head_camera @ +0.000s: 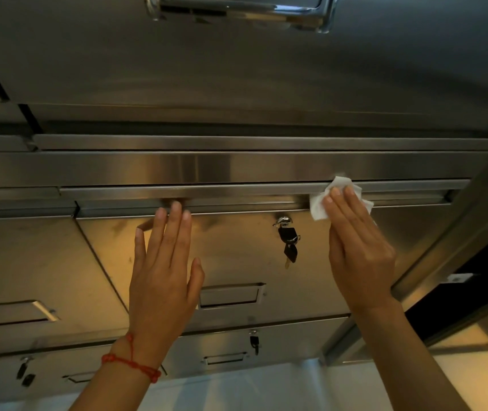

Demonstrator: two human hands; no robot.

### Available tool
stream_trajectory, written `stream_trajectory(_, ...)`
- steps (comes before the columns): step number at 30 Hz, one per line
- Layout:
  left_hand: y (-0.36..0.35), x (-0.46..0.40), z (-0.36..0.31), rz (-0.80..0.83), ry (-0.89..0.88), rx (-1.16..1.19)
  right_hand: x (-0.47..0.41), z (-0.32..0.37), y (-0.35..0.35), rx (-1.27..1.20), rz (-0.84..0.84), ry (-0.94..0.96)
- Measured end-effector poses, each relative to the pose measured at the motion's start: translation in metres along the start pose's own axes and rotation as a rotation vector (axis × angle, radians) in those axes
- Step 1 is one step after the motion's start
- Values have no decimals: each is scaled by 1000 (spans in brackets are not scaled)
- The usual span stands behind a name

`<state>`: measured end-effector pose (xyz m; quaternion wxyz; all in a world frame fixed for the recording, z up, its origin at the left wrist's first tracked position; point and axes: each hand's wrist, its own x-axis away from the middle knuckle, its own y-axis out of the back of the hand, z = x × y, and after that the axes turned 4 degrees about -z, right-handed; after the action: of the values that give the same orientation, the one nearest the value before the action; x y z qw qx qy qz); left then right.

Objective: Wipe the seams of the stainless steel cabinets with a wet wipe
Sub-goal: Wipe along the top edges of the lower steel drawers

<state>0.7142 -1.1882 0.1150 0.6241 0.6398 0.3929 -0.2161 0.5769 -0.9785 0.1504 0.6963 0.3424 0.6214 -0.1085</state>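
A stainless steel cabinet drawer front (236,247) fills the middle of the view, with a horizontal seam (236,183) running along its top rail. My right hand (358,250) presses a white wet wipe (319,207) flat against that rail near its right end; the wipe sticks out above and beside my fingertips. My left hand (162,274) lies flat on the drawer front with fingers apart, fingertips touching the rail's lower lip. A red string bracelet sits on my left wrist.
A lock with black keys (288,241) hangs between my hands. A recessed handle (230,295) lies below it. More drawers with keys (254,342) and handles sit lower and to the left. A chrome handle (236,10) is overhead. A steel post (444,247) borders the right.
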Motion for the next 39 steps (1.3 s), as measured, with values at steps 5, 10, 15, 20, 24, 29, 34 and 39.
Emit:
stream_trajectory(5, 1, 0, 0, 5, 4, 10, 0, 1, -1, -22, 48, 90)
stream_trajectory(10, 4, -1, 0, 18, -2, 17, 2, 0, 0, -3, 14, -16)
stream_trajectory(15, 4, 0, -1, 23, 7, 23, 2, 5, -3, -34, 37, 57)
stream_trajectory(20, 5, -1, 0, 32, 4, 27, 4, 4, -1, -27, 25, -9)
stream_trajectory(24, 7, -1, 1, 53, -4, 24, 4, 6, 1, 0, 47, -38)
stream_trajectory(29, 9, -1, -2, 67, 7, 38, 2, 7, 9, 47, 63, -47)
stream_trajectory(34, 12, 0, -7, 60, -1, 73, 2, 10, 16, 53, 63, -53)
stream_trajectory(39, 13, -2, -20, 48, -26, 128, 2, 10, 21, 59, 54, -40)
